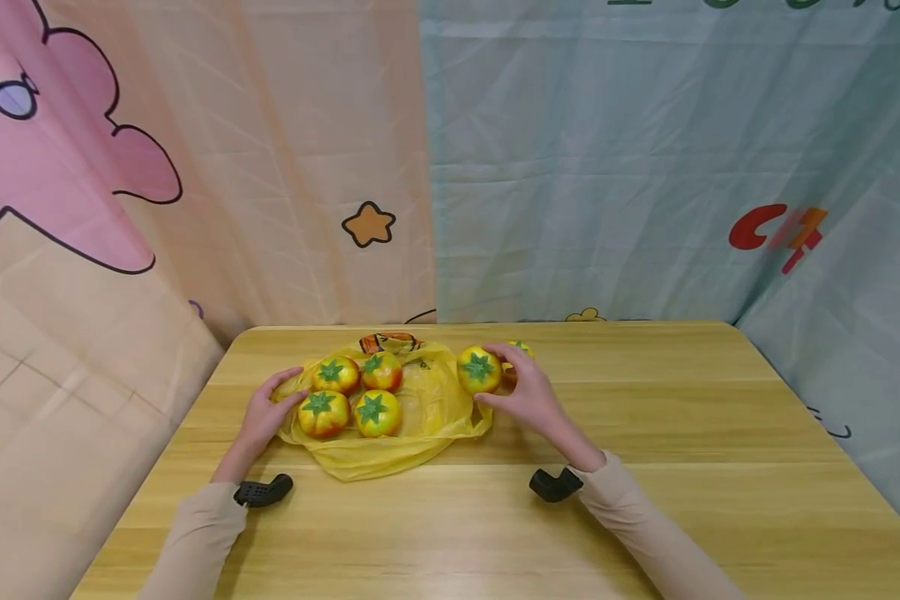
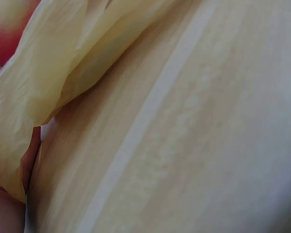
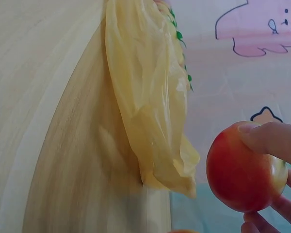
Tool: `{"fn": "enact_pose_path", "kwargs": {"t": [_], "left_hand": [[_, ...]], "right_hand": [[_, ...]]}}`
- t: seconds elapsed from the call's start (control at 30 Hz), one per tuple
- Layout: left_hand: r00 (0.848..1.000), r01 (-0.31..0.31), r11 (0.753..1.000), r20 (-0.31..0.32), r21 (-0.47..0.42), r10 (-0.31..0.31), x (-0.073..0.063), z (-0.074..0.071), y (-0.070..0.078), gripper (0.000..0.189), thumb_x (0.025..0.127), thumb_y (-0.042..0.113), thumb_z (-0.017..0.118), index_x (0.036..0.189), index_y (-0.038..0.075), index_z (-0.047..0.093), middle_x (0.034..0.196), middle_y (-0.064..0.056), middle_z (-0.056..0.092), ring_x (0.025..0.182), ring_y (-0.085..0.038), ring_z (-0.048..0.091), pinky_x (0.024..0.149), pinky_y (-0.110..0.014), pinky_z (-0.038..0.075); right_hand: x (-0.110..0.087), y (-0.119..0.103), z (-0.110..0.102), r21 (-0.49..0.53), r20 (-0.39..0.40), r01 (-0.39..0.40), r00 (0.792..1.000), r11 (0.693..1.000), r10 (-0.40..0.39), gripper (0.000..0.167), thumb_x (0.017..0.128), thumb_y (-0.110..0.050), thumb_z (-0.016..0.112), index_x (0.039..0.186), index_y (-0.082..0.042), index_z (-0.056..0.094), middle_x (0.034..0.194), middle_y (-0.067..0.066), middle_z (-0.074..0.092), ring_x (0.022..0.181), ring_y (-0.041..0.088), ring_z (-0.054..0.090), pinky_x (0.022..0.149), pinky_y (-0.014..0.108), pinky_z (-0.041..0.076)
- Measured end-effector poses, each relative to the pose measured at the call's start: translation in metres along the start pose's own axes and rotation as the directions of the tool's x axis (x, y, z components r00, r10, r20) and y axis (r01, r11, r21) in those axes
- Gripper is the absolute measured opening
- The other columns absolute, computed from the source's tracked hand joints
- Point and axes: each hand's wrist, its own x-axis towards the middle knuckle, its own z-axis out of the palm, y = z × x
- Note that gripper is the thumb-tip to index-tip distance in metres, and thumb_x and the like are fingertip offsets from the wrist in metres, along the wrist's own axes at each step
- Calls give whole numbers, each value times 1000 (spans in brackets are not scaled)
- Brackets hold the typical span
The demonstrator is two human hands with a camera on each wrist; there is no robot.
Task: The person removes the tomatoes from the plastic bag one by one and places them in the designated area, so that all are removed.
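Observation:
A yellow plastic bag lies spread on the table with several yellow-red tomatoes on it, green star-shaped tops upward. At its left edge, my left hand holds the bag's side, with thumb and fingertips close to the left tomatoes. In the left wrist view the bag film passes between thumb and finger, which are mostly hidden. My right hand grips one tomato between thumb and fingers, raised beside the bag's right end. Behind that hand, another tomato is partly covered.
The wooden table extends to the right and in front of the bag. Printed curtains hang along its back edge and sides. Orange print shows on the bag's far edge. A black wrist device sits at each cuff.

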Motion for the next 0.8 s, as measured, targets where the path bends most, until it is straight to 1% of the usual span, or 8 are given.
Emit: {"fn": "enact_pose_path", "kwargs": {"t": [0.1, 0.23, 0.43, 0.6, 0.8], "left_hand": [[1000, 1, 1000, 4, -6, -1, 0, 0, 0, 54, 95, 24, 61, 141, 1, 44, 148, -21, 40, 143, -36, 26, 117, -54, 20], [1000, -1, 1000, 0, -9, 1, -1, 0, -1, 53, 95, 23, 60, 140, 0, 44, 148, -21, 40, 142, -36, 26, 117, -54, 20], [1000, -4, 1000, -2, 3, 4, 0, 0, -1, 54, 95, 24, 61, 140, 0, 45, 148, -21, 40, 143, -37, 26, 117, -55, 20], [1000, -1, 1000, 3, 6, 1, -1, -1, -1, 54, 95, 25, 61, 140, 0, 44, 149, -21, 40, 143, -37, 26, 117, -55, 20], [1000, -8, 1000, 13, 3, 8, 0, -1, -1, 55, 95, 25, 61, 141, 0, 44, 149, -22, 38, 143, -38, 24, 117, -56, 19]], "right_hand": [[-3, 2, -6, -17, -16, 4, 1000, 1000, -5, 68, 69, -10, 86, 130, -10, 55, 125, 11, 58, 110, 26, 55, 88, 43, 54], [-5, 5, -16, -36, -42, 4, 999, 999, -6, 69, 69, -11, 86, 131, -8, 55, 126, 12, 57, 111, 27, 55, 87, 43, 53], [-2, 9, -31, -43, -99, 3, 995, 999, -7, 69, 69, -11, 86, 131, -7, 54, 127, 14, 57, 111, 29, 54, 88, 49, 51], [-4, 13, -41, -57, -108, -16, 994, 998, 9, 71, 70, -12, 85, 133, -7, 53, 129, 14, 55, 111, 29, 54, 89, 50, 51], [-9, 24, -52, -70, -122, -52, 992, 996, 44, 71, 70, -12, 85, 133, -6, 52, 131, 15, 54, 112, 31, 53, 91, 53, 50]]}}
